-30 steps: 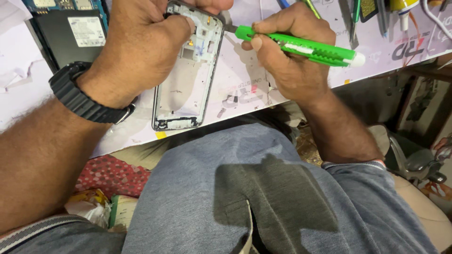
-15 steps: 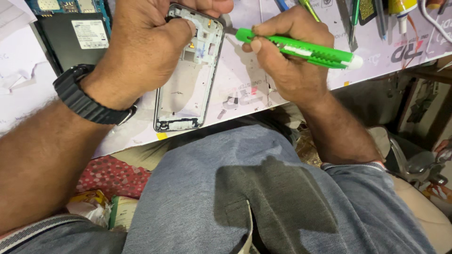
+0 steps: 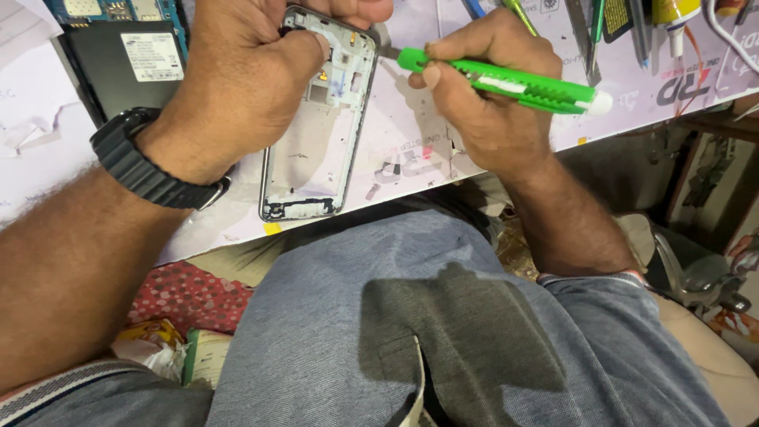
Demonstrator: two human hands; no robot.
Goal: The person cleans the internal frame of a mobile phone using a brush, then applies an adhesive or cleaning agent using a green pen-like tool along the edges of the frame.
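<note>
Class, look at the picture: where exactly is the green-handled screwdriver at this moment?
In the head view the green-handled screwdriver sits upper right of centre, gripped in the right hand, its tip pointing left at the upper edge of the phone frame.

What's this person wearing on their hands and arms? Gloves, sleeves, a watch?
No gloves: both hands are bare. The left hand has a chunky black wristwatch with a ribbed strap at the wrist. The right hand wears nothing at the wrist. Both forearms are bare and hairy; a grey-blue sleeve cuff shows near the right elbow.
</note>
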